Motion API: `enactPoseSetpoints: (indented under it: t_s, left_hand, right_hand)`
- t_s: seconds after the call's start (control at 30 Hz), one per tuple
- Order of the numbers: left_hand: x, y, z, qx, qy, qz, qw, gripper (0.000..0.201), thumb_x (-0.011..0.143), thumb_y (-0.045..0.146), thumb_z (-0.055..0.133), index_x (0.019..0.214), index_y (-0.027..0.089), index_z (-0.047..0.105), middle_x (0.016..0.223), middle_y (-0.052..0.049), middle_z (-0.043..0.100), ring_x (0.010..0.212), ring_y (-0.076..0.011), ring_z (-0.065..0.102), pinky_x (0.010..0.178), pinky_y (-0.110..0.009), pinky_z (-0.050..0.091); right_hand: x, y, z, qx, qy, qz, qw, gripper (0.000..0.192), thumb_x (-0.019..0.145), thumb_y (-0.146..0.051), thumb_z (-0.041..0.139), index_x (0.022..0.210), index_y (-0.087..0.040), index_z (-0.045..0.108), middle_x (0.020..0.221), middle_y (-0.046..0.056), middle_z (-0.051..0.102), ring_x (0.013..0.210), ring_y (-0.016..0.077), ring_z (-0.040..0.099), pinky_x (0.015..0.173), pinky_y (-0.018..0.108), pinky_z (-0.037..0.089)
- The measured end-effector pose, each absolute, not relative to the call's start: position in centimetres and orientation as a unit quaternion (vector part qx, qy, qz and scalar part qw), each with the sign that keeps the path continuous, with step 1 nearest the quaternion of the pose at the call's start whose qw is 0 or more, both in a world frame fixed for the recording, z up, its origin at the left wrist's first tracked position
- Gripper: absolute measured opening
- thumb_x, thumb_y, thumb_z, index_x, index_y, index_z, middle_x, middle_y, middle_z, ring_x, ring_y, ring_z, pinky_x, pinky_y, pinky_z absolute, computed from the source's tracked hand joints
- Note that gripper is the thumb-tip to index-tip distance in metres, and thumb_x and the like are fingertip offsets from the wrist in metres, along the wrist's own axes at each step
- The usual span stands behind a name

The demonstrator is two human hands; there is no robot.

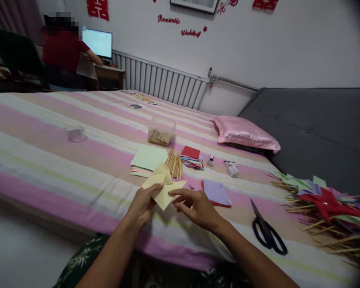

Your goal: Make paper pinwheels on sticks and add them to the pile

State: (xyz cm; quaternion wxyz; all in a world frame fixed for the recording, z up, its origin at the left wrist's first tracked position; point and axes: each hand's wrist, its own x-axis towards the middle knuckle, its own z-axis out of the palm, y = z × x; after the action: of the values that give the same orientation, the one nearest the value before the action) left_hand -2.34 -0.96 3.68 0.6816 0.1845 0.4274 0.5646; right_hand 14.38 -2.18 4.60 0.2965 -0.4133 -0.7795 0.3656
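A pale yellow paper square (pixel 163 187), cut and partly folded into a pinwheel shape, hangs just above the striped bed. My left hand (pixel 142 206) pinches its lower left edge. My right hand (pixel 196 206) touches its right side with the fingertips, fingers spread. Just beyond lie a bundle of wooden sticks (pixel 175 164) and a stack of light green and pink paper sheets (pixel 148 160). A purple folded sheet (pixel 216 192) lies right of my right hand.
Black scissors (pixel 267 231) lie at the right. Finished pinwheels (pixel 324 204) pile at the far right. A clear box of sticks (pixel 161 131), a coloured paper stack (pixel 192 157), a stapler (pixel 231 168) and a pink pillow (pixel 246 134) sit beyond. A person in red sits at a monitor, far left.
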Motion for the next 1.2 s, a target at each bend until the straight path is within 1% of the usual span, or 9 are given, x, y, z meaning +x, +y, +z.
enactPoseSetpoints:
  t_s: [0.1,0.23,0.4,0.67,0.73,0.8,0.9,1.07,1.2]
  left_hand:
    - [-2.0,-1.0,3.5,0.19,0.425,0.55,0.693,0.027,0.06,0.012,0.07,0.086,0.007,0.065,0.064,-0.007,0.069,0.052,-0.0162,0.061,0.049,-0.024,0.048]
    - [-1.8,-1.2,3.1,0.205,0.424,0.545,0.694,0.028,0.057,0.015,0.073,0.084,0.008,0.066,0.067,-0.007,0.07,0.054,-0.0162,0.061,0.049,-0.024,0.048]
    - [-1.4,-1.4,2.8,0.234,0.435,0.568,0.659,0.034,0.055,0.019,0.076,0.086,0.009,0.066,0.068,-0.004,0.069,0.056,-0.0142,0.06,0.052,-0.023,0.047]
    - [-0.7,-1.5,2.5,0.248,0.465,0.591,0.611,0.037,0.053,0.023,0.077,0.086,0.009,0.068,0.072,-0.004,0.069,0.059,-0.0147,0.06,0.054,-0.023,0.046]
    - [-0.7,-1.5,2.5,0.254,0.464,0.593,0.607,0.037,0.053,0.023,0.078,0.086,0.008,0.068,0.074,-0.005,0.07,0.061,-0.0149,0.061,0.055,-0.023,0.047]
    - [-0.7,-1.5,2.5,0.259,0.464,0.593,0.605,0.038,0.053,0.024,0.078,0.086,0.008,0.069,0.075,-0.006,0.07,0.061,-0.0149,0.061,0.055,-0.023,0.047]
    - [-0.7,-1.4,2.3,0.264,0.476,0.586,0.6,0.04,0.052,0.026,0.079,0.087,0.008,0.07,0.076,-0.007,0.071,0.062,-0.0156,0.061,0.056,-0.024,0.047]
    - [-0.7,-1.3,1.6,0.29,0.481,0.579,0.591,0.042,0.054,0.031,0.078,0.088,0.008,0.07,0.074,-0.007,0.071,0.062,-0.0173,0.061,0.056,-0.025,0.047]
    - [-0.7,-1.2,1.4,0.298,0.485,0.579,0.584,0.042,0.054,0.031,0.078,0.088,0.008,0.07,0.076,-0.007,0.071,0.064,-0.0174,0.061,0.057,-0.025,0.047]
  right_hand:
    - [14.2,-1.9,4.3,-0.418,-0.763,0.371,0.324,0.029,0.076,-0.018,0.059,0.104,-0.023,0.067,0.079,0.003,0.072,0.063,0.015,0.066,0.059,0.024,0.05]
    - [13.9,-1.8,4.3,-0.439,-0.73,0.386,0.355,0.018,0.075,-0.028,0.064,0.087,-0.018,0.072,0.072,0.005,0.071,0.06,0.0163,0.065,0.054,0.024,0.048]
    - [13.5,-1.9,4.4,-0.46,-0.672,0.421,0.399,0.023,0.074,-0.038,0.065,0.076,-0.015,0.07,0.064,0.005,0.068,0.058,0.0161,0.065,0.052,0.023,0.047]
    - [12.5,-2.2,4.3,-0.517,-0.613,0.402,0.442,0.025,0.075,-0.038,0.063,0.07,-0.014,0.063,0.066,0.006,0.068,0.06,0.0188,0.068,0.051,0.022,0.048]
    - [12.4,-2.2,4.3,-0.519,-0.605,0.399,0.453,0.024,0.075,-0.038,0.063,0.07,-0.014,0.062,0.074,0.008,0.069,0.061,0.0186,0.068,0.052,0.023,0.049]
    - [12.3,-2.2,4.2,-0.519,-0.597,0.395,0.467,0.023,0.075,-0.037,0.062,0.07,-0.014,0.062,0.092,0.01,0.068,0.06,0.0169,0.068,0.052,0.024,0.05]
    - [12.2,-2.2,4.3,-0.53,-0.593,0.372,0.479,0.023,0.075,-0.036,0.062,0.068,-0.014,0.063,0.111,0.012,0.062,0.057,0.0138,0.066,0.05,0.024,0.05]
    - [12.3,-2.1,4.3,-0.548,-0.598,0.339,0.477,0.022,0.074,-0.035,0.062,0.066,-0.015,0.065,0.114,0.012,0.061,0.06,0.0143,0.065,0.052,0.027,0.051]
    - [12.5,-1.8,4.3,-0.553,-0.61,0.313,0.473,0.02,0.071,-0.034,0.064,0.064,-0.016,0.067,0.11,0.012,0.063,0.076,0.0207,0.066,0.061,0.03,0.052]
